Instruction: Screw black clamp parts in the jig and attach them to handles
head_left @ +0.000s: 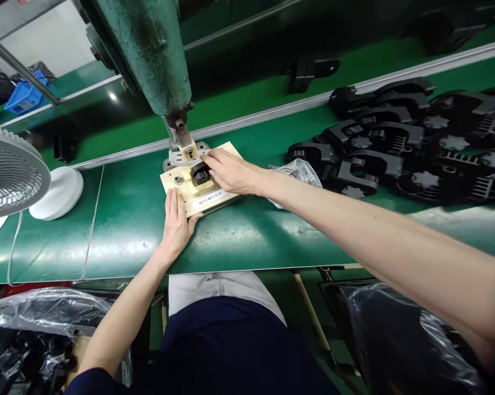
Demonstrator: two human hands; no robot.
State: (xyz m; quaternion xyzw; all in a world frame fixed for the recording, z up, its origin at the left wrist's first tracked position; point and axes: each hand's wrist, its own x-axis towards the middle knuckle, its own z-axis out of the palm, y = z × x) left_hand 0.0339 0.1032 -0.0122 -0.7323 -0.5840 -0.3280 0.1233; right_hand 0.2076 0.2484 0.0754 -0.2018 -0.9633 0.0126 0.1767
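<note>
A cream fixture plate [206, 203] with a white printed label lies under the green press [165, 60], whose metal tip sits just behind it. In the plate's raised middle sits a small black plastic part [200, 173]. My left hand [177, 219] grips the plate's front left corner, fingers lying along the top edge and thumb at the front side. From the right, my right hand [233, 171] reaches over the plate with its fingers bent and closed at the black part. Its fingertips are partly hidden behind the part.
Many black plastic assemblies [379, 137] are heaped on the right of the green bench [127, 219]. A clear plastic bag [300, 174] lies by my right forearm. At left stands a fan [12, 170] on a white base. Bagged black parts [33, 351] sit below left.
</note>
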